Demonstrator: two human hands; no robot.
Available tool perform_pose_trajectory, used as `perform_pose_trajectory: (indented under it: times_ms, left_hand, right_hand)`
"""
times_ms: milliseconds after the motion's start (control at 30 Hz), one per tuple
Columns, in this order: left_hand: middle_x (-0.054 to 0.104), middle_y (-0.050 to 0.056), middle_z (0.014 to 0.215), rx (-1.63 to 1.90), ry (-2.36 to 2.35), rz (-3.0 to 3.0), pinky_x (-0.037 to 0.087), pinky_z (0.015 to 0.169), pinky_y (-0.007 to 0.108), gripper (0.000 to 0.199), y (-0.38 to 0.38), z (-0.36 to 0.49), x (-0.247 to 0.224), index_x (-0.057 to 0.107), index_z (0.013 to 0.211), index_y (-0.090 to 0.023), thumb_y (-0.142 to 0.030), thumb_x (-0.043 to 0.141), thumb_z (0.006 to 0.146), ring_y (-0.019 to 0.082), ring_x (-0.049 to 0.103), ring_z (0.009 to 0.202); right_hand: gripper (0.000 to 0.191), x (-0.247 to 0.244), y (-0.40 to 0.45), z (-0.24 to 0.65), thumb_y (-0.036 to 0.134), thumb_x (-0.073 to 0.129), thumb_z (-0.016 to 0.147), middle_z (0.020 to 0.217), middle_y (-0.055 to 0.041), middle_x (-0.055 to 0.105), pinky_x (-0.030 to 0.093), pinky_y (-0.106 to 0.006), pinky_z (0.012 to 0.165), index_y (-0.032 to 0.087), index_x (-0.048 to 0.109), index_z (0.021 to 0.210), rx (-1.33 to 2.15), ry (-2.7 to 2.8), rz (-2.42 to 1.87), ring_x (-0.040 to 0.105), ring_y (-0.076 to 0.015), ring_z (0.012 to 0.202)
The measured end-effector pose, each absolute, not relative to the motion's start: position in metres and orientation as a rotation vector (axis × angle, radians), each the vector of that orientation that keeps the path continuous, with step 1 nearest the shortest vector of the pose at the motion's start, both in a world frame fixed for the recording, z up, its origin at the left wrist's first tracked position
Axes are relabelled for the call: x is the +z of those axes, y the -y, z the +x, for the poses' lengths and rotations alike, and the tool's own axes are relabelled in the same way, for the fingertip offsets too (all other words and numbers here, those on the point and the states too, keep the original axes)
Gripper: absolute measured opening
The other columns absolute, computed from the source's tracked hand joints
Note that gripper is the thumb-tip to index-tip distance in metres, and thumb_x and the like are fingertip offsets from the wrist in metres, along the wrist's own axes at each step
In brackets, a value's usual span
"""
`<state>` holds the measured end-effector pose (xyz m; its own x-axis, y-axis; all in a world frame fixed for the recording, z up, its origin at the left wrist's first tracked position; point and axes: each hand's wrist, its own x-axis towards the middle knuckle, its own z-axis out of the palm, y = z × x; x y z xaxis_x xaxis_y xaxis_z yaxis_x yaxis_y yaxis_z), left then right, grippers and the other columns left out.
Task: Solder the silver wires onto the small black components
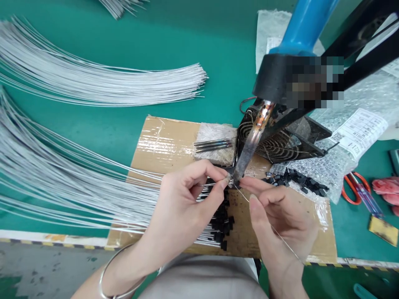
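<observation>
My left hand (187, 203) is closed in a pinch on a thin wire (209, 184). A small metallic piece (230, 179) shows at its fingertips, its kind hard to make out, right beside the tip of a soldering iron (249, 151). The iron is clamped above, pointing down. In my right hand (280, 220), solder wire (285, 243) runs between thumb and fingers up to the iron's tip. Beneath my left hand lie white wires (131, 197) with black connectors (222, 228) on their ends. My fingers partly hide the joint.
Cardboard (168, 133) covers the green table (224, 37). A second white wire bundle (124, 85) lies farther back. Behind the iron sits a black fan (277, 145). Loose black pieces (299, 180), bubble wrap (336, 166), orange-handled scissors (352, 195) and a yellow sponge (383, 230) are at right.
</observation>
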<state>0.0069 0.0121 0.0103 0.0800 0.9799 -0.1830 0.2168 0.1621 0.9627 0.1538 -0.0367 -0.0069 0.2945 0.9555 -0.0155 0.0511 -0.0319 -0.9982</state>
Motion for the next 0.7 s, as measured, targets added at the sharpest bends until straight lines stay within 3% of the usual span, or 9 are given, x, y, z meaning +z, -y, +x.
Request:
perform_pose_trajectory:
  times_ms: [167, 700]
  left_hand:
    - [0.077, -0.001, 0.079, 0.901, -1.385, 1.304, 0.040, 0.051, 0.023, 0.013, -0.0129, 0.0054, 0.0111, 0.069, 0.073, -0.019, -0.016, 0.066, 0.085, 0.012, 0.064, 0.065]
    - [0.077, -0.001, 0.080, 0.914, -1.372, 1.303, 0.035, 0.049, 0.024, 0.014, -0.0123, 0.0049, 0.0133, 0.070, 0.074, -0.019, -0.012, 0.066, 0.086, 0.012, 0.065, 0.066]
  right_hand:
    - [0.020, -0.0013, 0.0368, 0.1519, 0.015, 0.070, 0.091, 0.109, -0.0012, 0.083, 0.062, -0.029, 0.088, 0.024, 0.062, 0.075, 0.973, 0.992, -1.443, 0.079, -0.0172, 0.098]
    - [0.020, 0.0008, 0.0378, 0.1514, 0.016, 0.071, 0.092, 0.111, -0.0006, 0.082, 0.060, -0.028, 0.087, 0.024, 0.062, 0.075, 0.995, 0.967, -1.425, 0.079, -0.0170, 0.098]
